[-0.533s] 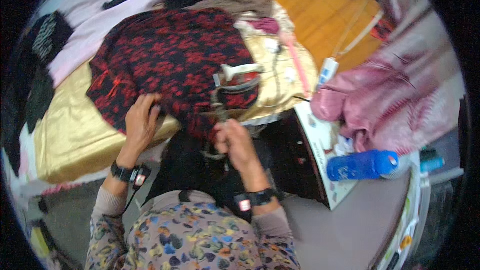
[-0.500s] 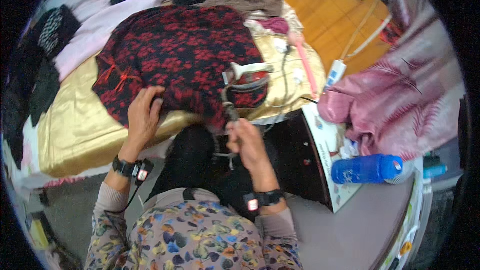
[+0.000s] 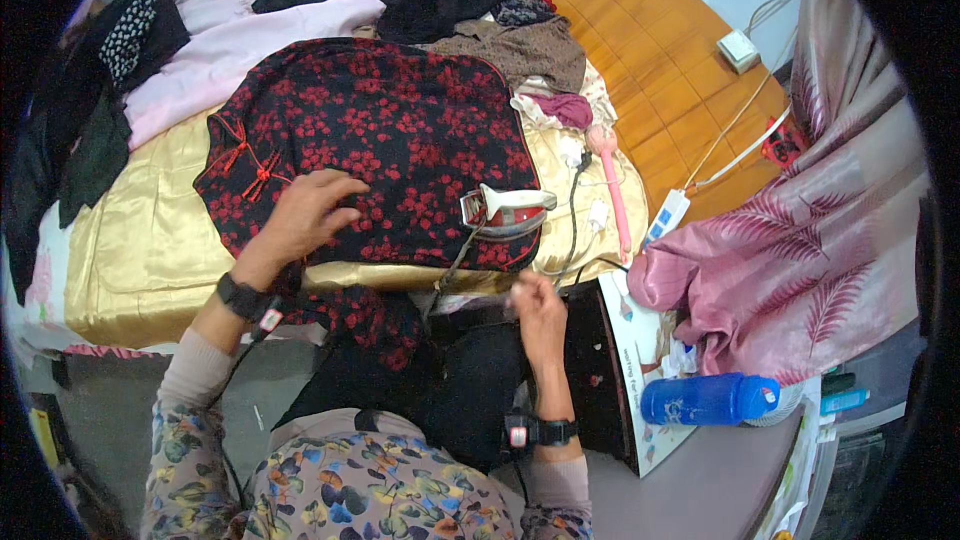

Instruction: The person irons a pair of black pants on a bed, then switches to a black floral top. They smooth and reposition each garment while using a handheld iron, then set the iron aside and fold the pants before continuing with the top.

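A black garment with red flowers and red knotted fastenings (image 3: 390, 135) lies spread on a gold satin cover (image 3: 135, 255). Part of its cloth hangs over the near edge above my lap. My left hand (image 3: 315, 208) rests on the garment's near left part, fingers spread and holding nothing. Close to the garment's near right corner is my right hand (image 3: 540, 315), its fingers curled together; whatever they pinch, if anything, is hidden. An iron with a white handle (image 3: 512, 202) sits on the garment's right side, and its cord runs down over the near edge.
A pink stick-like tool (image 3: 612, 190) and white plugs lie right of the garment. Beyond are a power strip (image 3: 668, 215) and a pink curtain (image 3: 790, 270). A blue bottle (image 3: 705, 398) lies at right. Pink, black and brown clothes (image 3: 520, 50) are heaped behind.
My right hand has let go of the iron's cord and moved right. The garment's near edge lies flatter, with cloth now hanging over the bed edge. My left hand's fingers have spread.
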### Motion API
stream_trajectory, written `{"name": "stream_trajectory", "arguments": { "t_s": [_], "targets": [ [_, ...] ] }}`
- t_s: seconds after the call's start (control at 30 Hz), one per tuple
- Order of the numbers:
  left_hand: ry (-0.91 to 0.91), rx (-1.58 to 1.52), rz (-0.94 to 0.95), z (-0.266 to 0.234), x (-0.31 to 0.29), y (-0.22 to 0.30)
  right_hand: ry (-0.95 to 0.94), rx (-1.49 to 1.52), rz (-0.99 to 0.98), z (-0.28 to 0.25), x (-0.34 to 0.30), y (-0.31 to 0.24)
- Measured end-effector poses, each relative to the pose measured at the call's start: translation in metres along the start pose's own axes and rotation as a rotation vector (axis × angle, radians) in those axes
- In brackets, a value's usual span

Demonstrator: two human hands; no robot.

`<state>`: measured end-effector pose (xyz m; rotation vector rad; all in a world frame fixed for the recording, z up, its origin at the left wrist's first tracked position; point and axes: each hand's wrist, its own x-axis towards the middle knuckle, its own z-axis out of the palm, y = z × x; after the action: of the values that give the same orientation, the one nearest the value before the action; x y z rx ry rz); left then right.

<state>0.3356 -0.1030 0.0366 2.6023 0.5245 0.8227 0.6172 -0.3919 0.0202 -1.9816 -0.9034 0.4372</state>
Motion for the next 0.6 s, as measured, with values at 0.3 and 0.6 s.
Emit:
{"name": "stream_trajectory", "arguments": {
  "t_s": [0.3, 0.6],
  "targets": [
    [-0.188, 0.301, -0.004, 0.084, 0.0, -0.006, 0.179, 0.888, 0.301, 0.063, 0.116, -0.033],
    [-0.164, 0.248, -0.019, 0.088, 0.001, -0.012, 0.189, 1.091, 0.268, 0.065, 0.166, -0.011]
  ]
}}
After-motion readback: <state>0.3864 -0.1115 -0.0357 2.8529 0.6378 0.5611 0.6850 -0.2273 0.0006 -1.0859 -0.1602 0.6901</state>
